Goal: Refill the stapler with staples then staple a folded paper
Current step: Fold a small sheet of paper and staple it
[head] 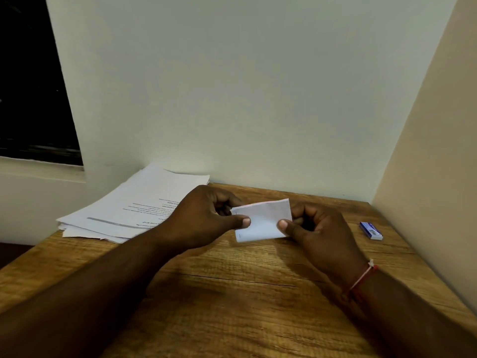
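A small folded white paper [263,219] is held just above the wooden table [232,293], between both hands. My left hand [206,218] pinches its left edge, thumb on the front face and fingers curled behind. My right hand [317,228] pinches the right edge the same way, thumb on top. A small blue box of staples [371,230] lies on the table to the right of my right hand. No stapler shows in the head view.
A loose stack of printed sheets [134,208] lies at the table's back left, hanging over the edge. A wall [232,99] closes the back, and a side wall [438,177] stands at the right. A dark window [31,86] is upper left.
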A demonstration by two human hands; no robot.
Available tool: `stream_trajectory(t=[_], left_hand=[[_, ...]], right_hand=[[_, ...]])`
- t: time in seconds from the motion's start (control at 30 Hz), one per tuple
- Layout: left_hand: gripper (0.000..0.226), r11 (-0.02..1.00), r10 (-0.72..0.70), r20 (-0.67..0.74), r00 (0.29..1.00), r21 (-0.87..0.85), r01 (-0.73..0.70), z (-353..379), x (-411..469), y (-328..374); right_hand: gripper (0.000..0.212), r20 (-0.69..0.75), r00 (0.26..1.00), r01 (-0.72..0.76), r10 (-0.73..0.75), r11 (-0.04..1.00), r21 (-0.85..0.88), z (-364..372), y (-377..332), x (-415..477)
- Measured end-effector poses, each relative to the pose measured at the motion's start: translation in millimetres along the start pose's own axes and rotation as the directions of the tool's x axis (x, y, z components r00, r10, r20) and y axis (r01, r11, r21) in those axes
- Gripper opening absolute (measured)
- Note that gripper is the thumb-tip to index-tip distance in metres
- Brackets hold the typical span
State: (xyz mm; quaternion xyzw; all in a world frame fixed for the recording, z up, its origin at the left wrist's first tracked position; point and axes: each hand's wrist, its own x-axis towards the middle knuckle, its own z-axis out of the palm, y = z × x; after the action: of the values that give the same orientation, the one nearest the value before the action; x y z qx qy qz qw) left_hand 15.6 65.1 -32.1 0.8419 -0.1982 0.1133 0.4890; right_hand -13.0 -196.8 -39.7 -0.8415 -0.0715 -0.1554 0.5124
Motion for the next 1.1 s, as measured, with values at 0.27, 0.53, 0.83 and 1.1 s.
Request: stream_trajectory(t=[0.27, 0.53, 0.83, 1.1], left_hand=[[0.017, 0.839, -0.181, 0.057, 0.982, -0.512, 0.184, 27.7, -6.4, 9.2], [0.047, 0.931, -0.187, 0.096, 0.978, -0.299, 0.208, 24.2, -7.7, 12.9], [0.060, 0.974, -0.125, 0.012, 0.992, -0.188, 0.125, 24.5, -12.5, 14.3], [0.050, 0.979, -0.100, -0.012, 0.995, -0.180, 0.097, 30.2, -13.9, 16.2]], right_hand=[[0.011, -0.002, 0.999, -0.050, 0.051, 0.979, 0.197, 5.8, -3.5, -4.4], [0.011, -0.078, 0.994, -0.059, 0.071, 0.987, 0.150, 11.1, -0.9, -2.9], [0.039, 0.153, 0.988, -0.065, 0.032, 0.974, 0.216, 15.2, -9.5, -13.4], [0.065, 0.168, 0.986, -0.020, 0.013, 0.999, 0.039, 9.2, -10.1, -11.7]])
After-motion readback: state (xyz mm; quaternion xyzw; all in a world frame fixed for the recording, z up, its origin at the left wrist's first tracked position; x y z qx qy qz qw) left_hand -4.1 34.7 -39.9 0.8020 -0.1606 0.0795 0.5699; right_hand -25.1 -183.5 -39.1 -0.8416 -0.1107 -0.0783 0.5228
